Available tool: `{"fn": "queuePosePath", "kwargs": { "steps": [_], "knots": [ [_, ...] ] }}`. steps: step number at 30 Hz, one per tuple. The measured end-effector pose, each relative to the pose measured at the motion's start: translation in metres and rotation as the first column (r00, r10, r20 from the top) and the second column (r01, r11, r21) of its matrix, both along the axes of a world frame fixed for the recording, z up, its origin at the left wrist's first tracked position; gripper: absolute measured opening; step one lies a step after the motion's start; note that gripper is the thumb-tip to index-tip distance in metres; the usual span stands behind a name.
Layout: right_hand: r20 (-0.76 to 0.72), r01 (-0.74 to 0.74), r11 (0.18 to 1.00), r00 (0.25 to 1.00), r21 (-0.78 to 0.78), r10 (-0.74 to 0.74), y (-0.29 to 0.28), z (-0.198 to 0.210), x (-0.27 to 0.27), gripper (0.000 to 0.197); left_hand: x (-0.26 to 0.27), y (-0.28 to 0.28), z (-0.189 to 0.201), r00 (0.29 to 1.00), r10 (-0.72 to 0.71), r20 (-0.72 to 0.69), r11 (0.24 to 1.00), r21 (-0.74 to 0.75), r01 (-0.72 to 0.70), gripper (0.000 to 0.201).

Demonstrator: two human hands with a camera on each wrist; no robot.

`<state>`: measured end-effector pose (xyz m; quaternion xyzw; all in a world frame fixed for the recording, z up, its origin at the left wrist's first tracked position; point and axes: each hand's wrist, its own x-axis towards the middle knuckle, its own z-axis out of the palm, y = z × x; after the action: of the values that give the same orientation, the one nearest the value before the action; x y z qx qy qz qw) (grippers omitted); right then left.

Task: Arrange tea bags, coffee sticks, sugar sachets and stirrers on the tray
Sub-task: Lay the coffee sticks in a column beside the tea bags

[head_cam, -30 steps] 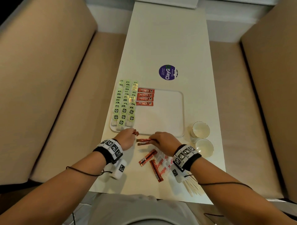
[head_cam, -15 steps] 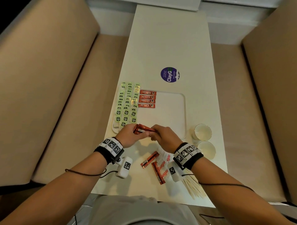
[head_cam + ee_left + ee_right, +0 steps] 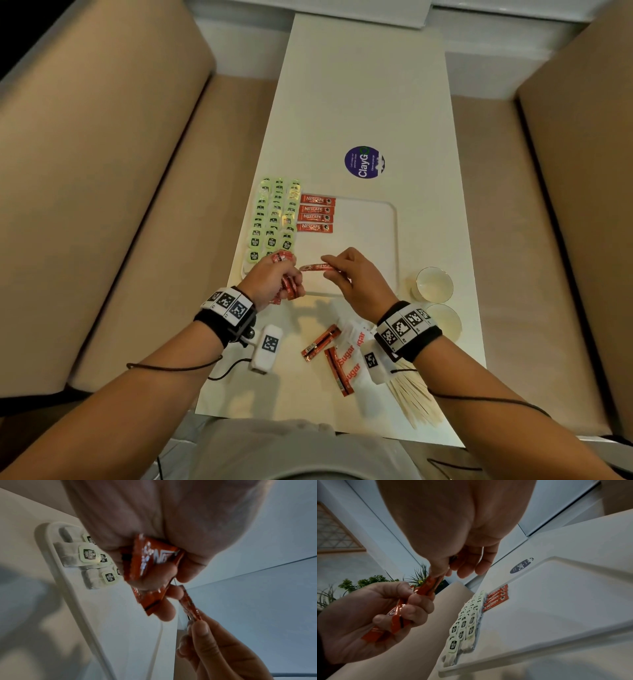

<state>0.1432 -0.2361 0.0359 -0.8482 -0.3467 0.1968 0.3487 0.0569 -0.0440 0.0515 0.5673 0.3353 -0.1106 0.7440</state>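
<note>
Over the tray (image 3: 394,240), the left hand (image 3: 270,279) clutches a small bunch of coffee sticks (image 3: 289,286) while the right hand (image 3: 359,282) pinches 1 stick (image 3: 317,267) by its end; these look light, thin, slippery foil, best pinched at the crimped end.

"NESCAFE" on 4 red coffee sticks (image 3: 315,213) in tray, "Sugar" in red on white sugar sachets (image 3: 349,356) on desk, "ClayGO" on round purple sticker (image 3: 364,162) on desk, tea bag tags (image 3: 89,555) w/ dark logo, wording illegible.

White table (image 3: 359,102) bears tray (image 3: 394,240), cups (image 3: 433,284), sugar sachets (image 3: 349,356), stirrers (image 3: 414,401)
</note>
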Motion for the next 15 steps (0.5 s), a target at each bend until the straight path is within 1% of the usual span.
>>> {"fn": "queuePosePath", "kwargs": {
  "steps": [2, 4, 6, 9, 13, 15],
  "knots": [
    [-0.021, -0.012, 1.000, 1.000, -0.001, 0.012, 0.0011, 0.0039, -0.0018, 0.040, 0.0015, -0.0003, 0.0015, 1.000, 0.005, -0.022, 1.000, 0.015, -0.005, 0.013],
    [-0.027, -0.017, 1.000, 0.999, 0.019, 0.017, 0.0016, 0.0067, -0.0019, 0.039, 0.0021, -0.0014, 0.0051, 0.999, -0.038, 0.003, 0.996, 0.078, 0.038, 0.006],
    [-0.009, -0.014, 1.000, 1.000, 0.026, 0.014, 0.0018, 0.0074, -0.0008, 0.037, 0.0009, -0.0034, 0.0088, 0.995, -0.088, 0.040, 0.985, 0.151, 0.082, 0.012],
    [0.012, -0.017, 1.000, 1.000, 0.006, 0.017, 0.0026, 0.0081, -0.0002, 0.035, -0.0012, -0.0040, 0.0076, 0.992, -0.107, 0.066, 0.972, 0.219, 0.090, 0.019],
    [0.006, -0.051, 0.999, 0.999, -0.009, 0.051, 0.0038, 0.0097, -0.0016, 0.032, -0.0020, 0.0016, -0.0002, 0.992, -0.115, 0.052, 0.973, 0.208, 0.102, 0.024],
    [-0.050, 0.001, 1.000, 0.999, 0.029, 0.000, 0.0033, 0.0113, -0.0011, 0.031, -0.0024, 0.0025, -0.0011, 0.991, -0.129, 0.025, 0.975, 0.188, 0.122, 0.022]
  ]
}}
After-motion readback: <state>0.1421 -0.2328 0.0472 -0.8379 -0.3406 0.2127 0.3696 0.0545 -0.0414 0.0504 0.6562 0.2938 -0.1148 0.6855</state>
